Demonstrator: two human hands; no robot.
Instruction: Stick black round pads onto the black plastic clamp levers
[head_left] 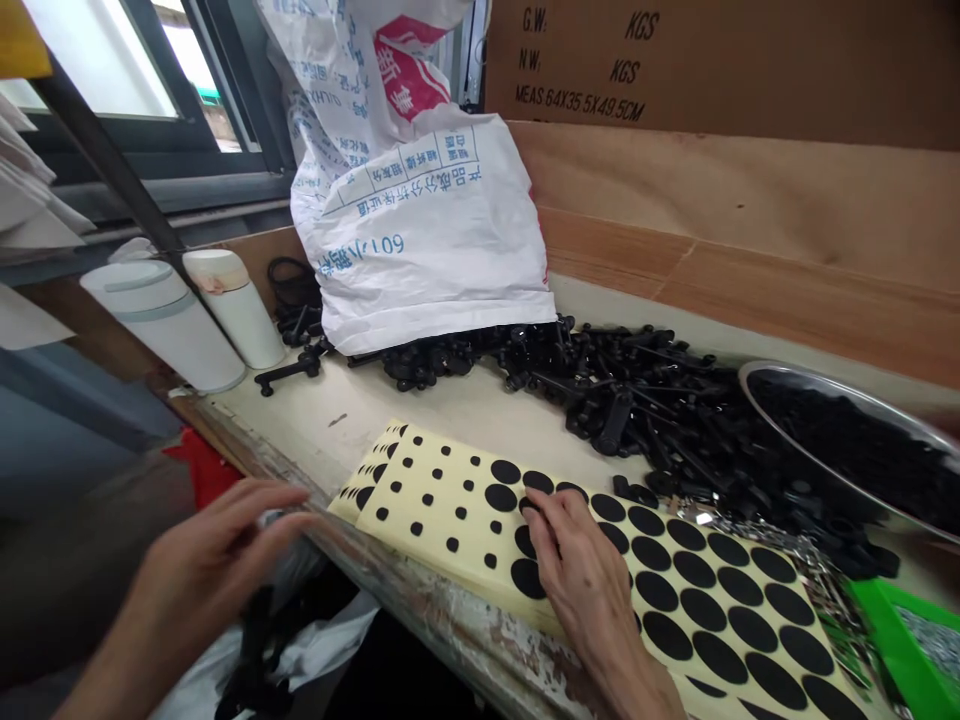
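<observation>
The yellow sheet [472, 540] lay on the bench [442, 405], most round black pads [657, 590] in place, so much seemed left. The right hand [585, 560] touched one; whether it pinched could not be told. The left hand [206, 560] was empty, digits apart.

Smooth paper sheet [411, 482], matt dots [694, 569]

Black-dotted pale yellow sheet [649, 553] lying along table [442, 400] edge
</observation>
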